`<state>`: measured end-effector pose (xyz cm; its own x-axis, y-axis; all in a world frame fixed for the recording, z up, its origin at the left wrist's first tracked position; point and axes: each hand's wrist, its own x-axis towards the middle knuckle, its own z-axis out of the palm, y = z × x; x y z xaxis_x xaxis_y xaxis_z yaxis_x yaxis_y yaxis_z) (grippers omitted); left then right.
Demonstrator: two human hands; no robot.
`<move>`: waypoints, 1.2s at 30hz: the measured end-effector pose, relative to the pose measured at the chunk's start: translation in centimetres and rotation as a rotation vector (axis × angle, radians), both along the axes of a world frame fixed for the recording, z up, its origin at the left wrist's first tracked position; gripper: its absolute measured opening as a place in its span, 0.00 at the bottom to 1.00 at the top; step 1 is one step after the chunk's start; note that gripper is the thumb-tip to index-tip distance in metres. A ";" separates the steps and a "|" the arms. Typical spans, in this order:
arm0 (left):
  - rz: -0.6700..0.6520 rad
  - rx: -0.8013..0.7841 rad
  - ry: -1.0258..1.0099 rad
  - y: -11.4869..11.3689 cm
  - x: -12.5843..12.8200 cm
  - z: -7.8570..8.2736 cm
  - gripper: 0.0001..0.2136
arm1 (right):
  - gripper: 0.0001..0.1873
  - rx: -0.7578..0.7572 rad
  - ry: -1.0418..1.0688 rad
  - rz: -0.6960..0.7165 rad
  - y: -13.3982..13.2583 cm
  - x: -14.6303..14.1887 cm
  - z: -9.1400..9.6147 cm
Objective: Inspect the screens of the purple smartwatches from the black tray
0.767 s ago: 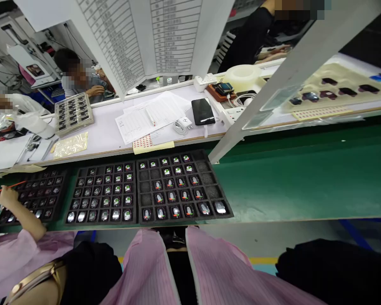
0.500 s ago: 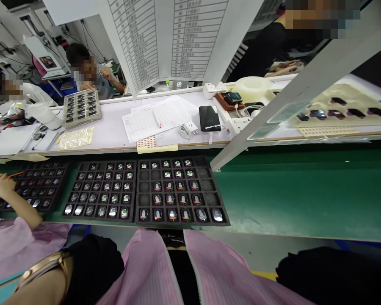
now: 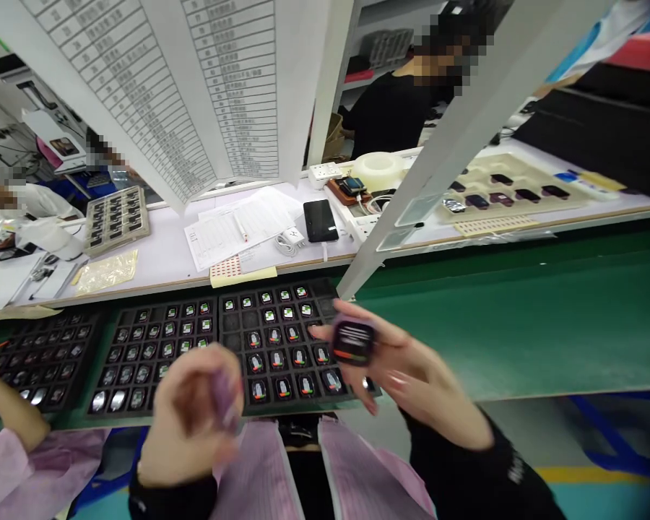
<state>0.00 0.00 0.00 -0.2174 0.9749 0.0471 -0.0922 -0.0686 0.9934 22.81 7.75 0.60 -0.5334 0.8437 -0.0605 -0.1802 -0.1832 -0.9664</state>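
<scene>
the foam tray (image 3: 230,342) lies beyond the left hand (image 3: 195,415) and the right hand (image 3: 395,365), both newly in view; the right holds a lit watch (image 3: 353,340) on its inner side, so handling has begun; the left curls around a purple item (image 3: 223,397) (too blurred to name).

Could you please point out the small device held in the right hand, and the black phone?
Small device (image 3: 353,340): head view, middle of its lit screen.
Black phone (image 3: 321,220): head view, middle of its dark screen.
</scene>
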 end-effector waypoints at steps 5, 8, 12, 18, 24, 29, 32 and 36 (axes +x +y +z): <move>-0.119 -0.140 -0.059 2.9 3.2 -3.7 0.24 | 0.30 -0.053 0.050 0.061 2.5 1.3 -5.9; -0.089 -0.165 -0.022 3.6 4.2 -4.9 0.23 | 0.30 -0.038 0.052 0.084 3.1 0.5 -7.0; -0.105 -0.127 0.038 4.1 5.5 -4.7 0.23 | 0.26 0.005 0.047 0.034 3.5 0.1 -6.9; -0.033 -0.109 0.137 4.5 6.3 -4.2 0.20 | 0.25 0.009 0.027 -0.020 4.2 -1.0 -6.6; -0.011 -0.055 0.143 4.6 5.8 -3.8 0.19 | 0.25 0.019 0.044 0.001 4.7 -2.0 -7.1; -0.001 -0.022 0.159 4.9 5.6 -4.0 0.20 | 0.26 0.004 0.068 0.076 5.2 -2.3 -7.0; 0.051 -0.036 0.219 4.9 5.5 -4.3 0.23 | 0.25 0.029 0.097 0.118 5.4 -2.5 -6.3; 0.113 -0.055 0.259 4.8 5.2 -4.3 0.24 | 0.24 0.044 0.114 0.166 5.5 -2.7 -5.4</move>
